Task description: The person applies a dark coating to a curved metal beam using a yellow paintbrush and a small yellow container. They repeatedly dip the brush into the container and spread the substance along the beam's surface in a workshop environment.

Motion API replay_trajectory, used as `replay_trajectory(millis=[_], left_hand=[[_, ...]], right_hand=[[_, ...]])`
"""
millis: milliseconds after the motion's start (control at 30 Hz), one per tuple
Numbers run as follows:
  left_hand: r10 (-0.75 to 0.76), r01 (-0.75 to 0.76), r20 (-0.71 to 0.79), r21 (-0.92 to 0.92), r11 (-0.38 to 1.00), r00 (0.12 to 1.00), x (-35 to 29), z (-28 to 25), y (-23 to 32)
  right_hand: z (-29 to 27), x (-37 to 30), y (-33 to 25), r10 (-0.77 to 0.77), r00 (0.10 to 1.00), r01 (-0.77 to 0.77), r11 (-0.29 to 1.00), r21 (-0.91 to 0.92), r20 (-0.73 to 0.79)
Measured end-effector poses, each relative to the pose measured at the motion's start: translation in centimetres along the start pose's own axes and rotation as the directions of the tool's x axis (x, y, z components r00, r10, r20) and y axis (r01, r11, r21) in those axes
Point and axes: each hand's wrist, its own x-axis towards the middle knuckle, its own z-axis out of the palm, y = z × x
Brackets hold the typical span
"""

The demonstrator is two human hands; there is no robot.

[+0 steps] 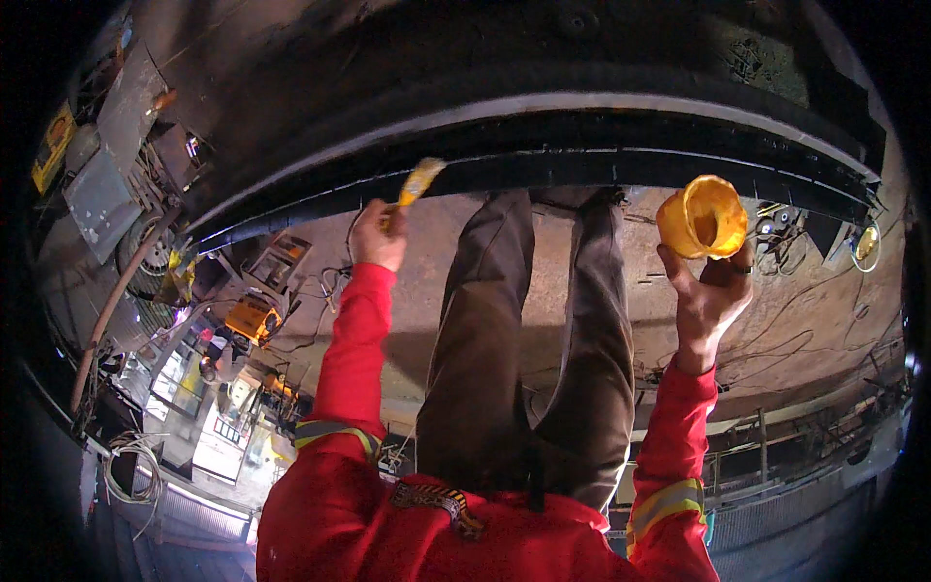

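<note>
My left hand [376, 240] is closed around the handle of a paintbrush [420, 181]. The brush has a yellow body, and its pale bristles point up and to the right, close to the near edge of a long black metal beam [553, 171]. Out to the right, the fingers of my right hand [711, 299] grip a yellow-orange cup [676, 227] from below. Its rim is uneven and its mouth is tipped toward me, showing a darker stained inside. A gap of about my legs' width separates brush and cup.
The beam runs across in front of my legs [490, 320]. An orange machine [253, 317] and a metal frame [278, 260] stand on the left, near a wheel [145, 247]. Cables [776, 354] trail over the brown floor at right. A coiled hose [134, 470] hangs at lower left.
</note>
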Motion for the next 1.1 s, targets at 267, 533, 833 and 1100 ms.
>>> replay_trajectory(millis=[267,533,833,1100], left_hand=[[-0.067,0.010,0.067,0.630,0.776,0.996,0.3,-1.3,5.3],[0.610,-0.551,0.168,-0.297,0.780,0.774,2.1,-9.1,20.6],[0.849,-0.972,0.477,0.170,0.164,0.227,0.7,-9.9,36.4],[0.780,-0.964,0.570,0.087,0.253,0.257,0.9,-7.5,36.3]], right_hand=[[0.9,-0.5,0.0,-0.011,0.999,0.010,0.999,0.044,0.031],[1.0,1.3,1.1,-0.186,0.981,0.190,0.976,-0.103,0.049],[0.3,2.5,-2.6,-0.323,0.937,0.339,0.933,-0.118,0.137],[-0.3,2.2,-2.8,-0.336,0.933,0.353,0.926,-0.136,0.128]])
